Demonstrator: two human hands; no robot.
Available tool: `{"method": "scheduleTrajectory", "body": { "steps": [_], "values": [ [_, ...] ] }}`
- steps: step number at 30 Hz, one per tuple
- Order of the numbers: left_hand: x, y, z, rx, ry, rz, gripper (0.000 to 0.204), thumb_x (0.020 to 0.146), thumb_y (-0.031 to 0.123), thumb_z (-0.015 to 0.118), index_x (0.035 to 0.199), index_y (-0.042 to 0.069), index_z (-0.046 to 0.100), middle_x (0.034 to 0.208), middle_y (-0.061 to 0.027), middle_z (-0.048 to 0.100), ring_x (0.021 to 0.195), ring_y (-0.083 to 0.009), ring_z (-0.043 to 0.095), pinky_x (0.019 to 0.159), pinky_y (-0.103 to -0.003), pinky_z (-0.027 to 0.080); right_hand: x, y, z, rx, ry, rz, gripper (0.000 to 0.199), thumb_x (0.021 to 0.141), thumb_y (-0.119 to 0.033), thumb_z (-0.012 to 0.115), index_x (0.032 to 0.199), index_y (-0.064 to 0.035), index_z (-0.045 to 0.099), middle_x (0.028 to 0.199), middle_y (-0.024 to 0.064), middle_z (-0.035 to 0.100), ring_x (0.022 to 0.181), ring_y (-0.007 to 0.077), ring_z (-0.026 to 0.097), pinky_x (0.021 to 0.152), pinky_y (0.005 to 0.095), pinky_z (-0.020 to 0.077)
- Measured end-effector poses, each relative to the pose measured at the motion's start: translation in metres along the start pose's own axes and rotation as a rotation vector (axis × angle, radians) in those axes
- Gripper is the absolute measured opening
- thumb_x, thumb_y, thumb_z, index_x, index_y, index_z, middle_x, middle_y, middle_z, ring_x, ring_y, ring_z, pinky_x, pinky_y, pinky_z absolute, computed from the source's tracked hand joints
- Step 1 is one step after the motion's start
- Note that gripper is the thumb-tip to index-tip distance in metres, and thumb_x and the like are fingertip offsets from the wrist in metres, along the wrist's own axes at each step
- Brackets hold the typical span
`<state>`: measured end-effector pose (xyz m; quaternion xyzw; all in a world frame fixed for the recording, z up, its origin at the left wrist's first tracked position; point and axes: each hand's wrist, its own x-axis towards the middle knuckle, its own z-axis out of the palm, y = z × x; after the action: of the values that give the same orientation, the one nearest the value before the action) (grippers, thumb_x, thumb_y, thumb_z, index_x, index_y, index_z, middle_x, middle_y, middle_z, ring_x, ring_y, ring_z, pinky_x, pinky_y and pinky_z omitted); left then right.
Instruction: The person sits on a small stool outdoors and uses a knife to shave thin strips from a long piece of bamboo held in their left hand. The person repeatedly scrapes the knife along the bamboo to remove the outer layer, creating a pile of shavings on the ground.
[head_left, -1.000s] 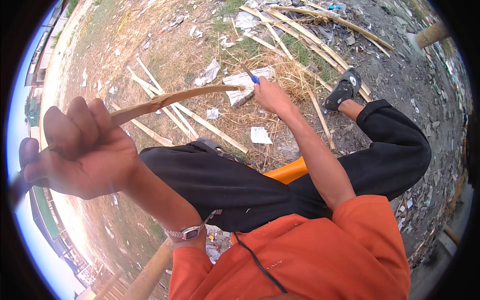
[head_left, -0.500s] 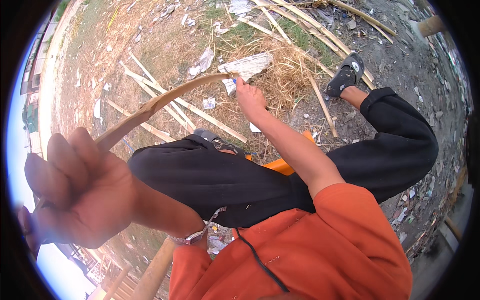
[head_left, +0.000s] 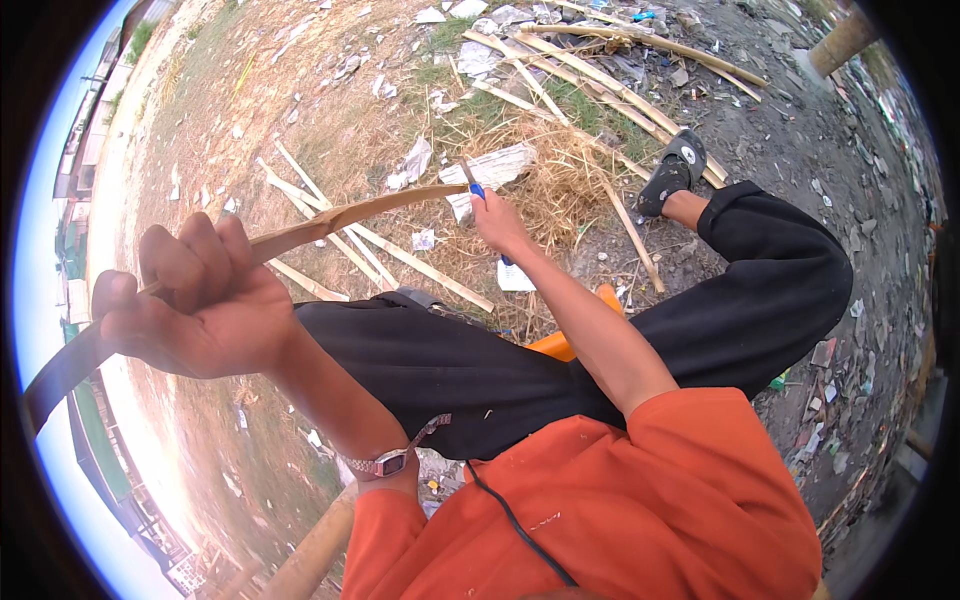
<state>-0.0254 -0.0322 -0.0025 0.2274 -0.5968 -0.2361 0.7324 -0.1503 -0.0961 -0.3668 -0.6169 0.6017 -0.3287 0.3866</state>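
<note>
My left hand (head_left: 205,300) is closed around a long, curved bamboo strip (head_left: 350,212), held up at the left. One end of the strip runs past the fist to the lower left, and the other bends over toward my right hand (head_left: 500,222). That hand is closed on a knife with a blue handle (head_left: 476,189). Its short blade (head_left: 467,172) points up and away, at the strip's far end. Whether the edge touches the strip, I cannot tell.
Several split bamboo strips (head_left: 425,268) lie on the dry ground. Fine shavings (head_left: 570,190) are heaped beyond my right hand, beside a whitish flat piece (head_left: 505,162). More long strips (head_left: 600,85) lie farther off. Something orange (head_left: 553,346) shows beneath my legs.
My left hand has moved up and to the right with the bamboo strip, away from the view's edge. The right hand and knife are slightly lower in view, and the blade shows now.
</note>
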Motion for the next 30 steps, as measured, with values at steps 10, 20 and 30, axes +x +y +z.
{"method": "scheduleTrajectory", "body": {
  "steps": [10,20,30],
  "values": [
    [-0.009,0.005,-0.006,-0.09,-0.044,0.009,0.022,0.093,0.037,0.045,0.089,0.016,0.052,0.056,0.0052,0.022,0.046,-0.0051,0.014,0.042,-0.019,0.015,-0.096,-0.163,-0.084,0.086,-0.096,-0.165,0.017,0.09,-0.018,0.044,0.091,-0.0012,0.044,0.056,0.0258,0.053,0.059,0.0435,0.057,0.054,0.0511,0.0446],
    [-0.012,0.005,0.004,-0.071,-0.053,0.031,0.022,0.094,0.036,0.043,0.093,0.015,0.051,0.056,0.0046,0.023,0.046,-0.0049,0.014,0.041,-0.019,0.016,-0.112,-0.2,-0.102,0.076,-0.085,-0.191,0.014,0.09,-0.014,0.045,0.091,-0.0006,0.042,0.054,0.0241,0.052,0.054,0.0419,0.056,0.049,0.0486,0.0433],
    [-0.014,0.006,0.015,-0.003,-0.008,0.056,0.024,0.095,0.035,0.041,0.095,0.014,0.051,0.056,0.004,0.023,0.045,-0.0048,0.014,0.041,-0.019,0.016,-0.113,-0.2,-0.107,-0.008,-0.089,-0.166,0.014,0.09,-0.013,0.044,0.09,0.0002,0.039,0.052,0.0246,0.052,0.052,0.0429,0.056,0.049,0.0491,0.0446]
  ]
}}
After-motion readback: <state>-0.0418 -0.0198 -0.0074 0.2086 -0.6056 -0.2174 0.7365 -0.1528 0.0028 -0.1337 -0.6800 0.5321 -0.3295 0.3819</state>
